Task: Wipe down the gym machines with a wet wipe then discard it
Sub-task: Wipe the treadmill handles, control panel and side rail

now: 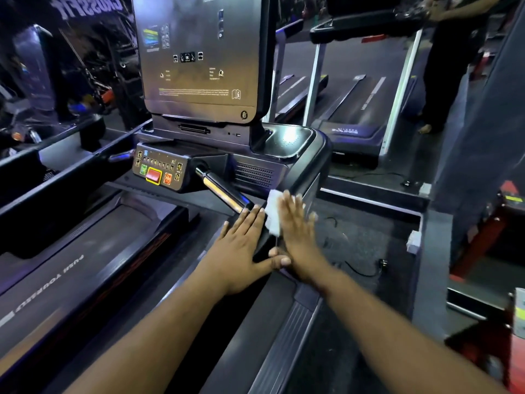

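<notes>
While the dark grey treadmill belt (85, 251) runs along the lower left of the frame, the work sits at centre, on the black side handrail (264, 237) of the grey treadmill console (284, 163). The left hand (241, 251) rests flat on the inner side of that rail, fingers straight and close together, just below the chrome grip bar (221, 191). Just to its right, the right hand (295, 237) presses the white wet wipe (272, 214) against the rail's outer face, fingers straight and slightly spread; the wipe shows between the two hands.

The task looks to be in its middle: this rail is being wiped, whether the tall console screen (201, 52) has been done cannot be told, the second treadmill (363, 109) at upper right appears to remain, and discarding the wipe is not yet done. No bin is visible.

Right of the rail the dark floor (369, 237) offers room, though a black cable with plug (369, 268) lies there, and another person (449, 66) stands at the upper right.
</notes>
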Action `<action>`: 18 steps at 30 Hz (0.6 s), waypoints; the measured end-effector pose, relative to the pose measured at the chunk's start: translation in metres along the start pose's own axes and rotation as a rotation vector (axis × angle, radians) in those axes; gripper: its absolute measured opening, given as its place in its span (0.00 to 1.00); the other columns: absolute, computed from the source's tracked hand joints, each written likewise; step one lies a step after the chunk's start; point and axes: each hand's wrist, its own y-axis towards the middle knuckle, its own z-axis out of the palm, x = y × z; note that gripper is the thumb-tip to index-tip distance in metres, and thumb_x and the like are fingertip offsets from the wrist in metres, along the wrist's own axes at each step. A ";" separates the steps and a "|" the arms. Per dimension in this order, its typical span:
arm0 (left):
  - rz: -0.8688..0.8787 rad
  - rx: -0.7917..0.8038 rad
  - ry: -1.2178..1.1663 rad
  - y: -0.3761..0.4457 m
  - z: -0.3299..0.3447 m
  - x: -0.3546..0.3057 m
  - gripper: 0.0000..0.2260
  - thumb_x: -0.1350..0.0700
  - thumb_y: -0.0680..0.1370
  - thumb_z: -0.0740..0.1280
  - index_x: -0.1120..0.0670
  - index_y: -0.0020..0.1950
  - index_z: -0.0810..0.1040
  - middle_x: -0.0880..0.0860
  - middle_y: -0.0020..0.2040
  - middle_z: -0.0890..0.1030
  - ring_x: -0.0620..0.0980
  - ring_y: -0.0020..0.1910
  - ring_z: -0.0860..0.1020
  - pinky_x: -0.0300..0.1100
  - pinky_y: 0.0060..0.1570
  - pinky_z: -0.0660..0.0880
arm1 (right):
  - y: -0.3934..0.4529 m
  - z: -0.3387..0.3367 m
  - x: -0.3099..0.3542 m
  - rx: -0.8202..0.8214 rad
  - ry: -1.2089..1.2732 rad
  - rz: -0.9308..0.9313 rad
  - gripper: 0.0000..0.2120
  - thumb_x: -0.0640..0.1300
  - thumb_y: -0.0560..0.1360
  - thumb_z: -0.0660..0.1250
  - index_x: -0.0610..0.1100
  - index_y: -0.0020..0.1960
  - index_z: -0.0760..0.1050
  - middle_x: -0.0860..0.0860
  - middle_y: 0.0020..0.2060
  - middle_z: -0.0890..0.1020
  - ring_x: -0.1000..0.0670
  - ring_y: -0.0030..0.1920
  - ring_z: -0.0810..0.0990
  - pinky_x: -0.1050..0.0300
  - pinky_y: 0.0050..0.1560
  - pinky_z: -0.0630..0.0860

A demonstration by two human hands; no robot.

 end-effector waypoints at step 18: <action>0.007 -0.006 0.001 -0.001 -0.002 -0.002 0.59 0.14 0.61 0.39 0.48 0.83 0.38 0.41 0.81 0.36 0.40 0.79 0.34 0.49 0.81 0.39 | -0.021 0.061 0.006 -0.209 0.498 0.397 0.54 0.86 0.63 0.41 0.57 0.77 0.25 0.60 0.77 0.27 0.52 0.80 0.32 0.35 0.73 0.27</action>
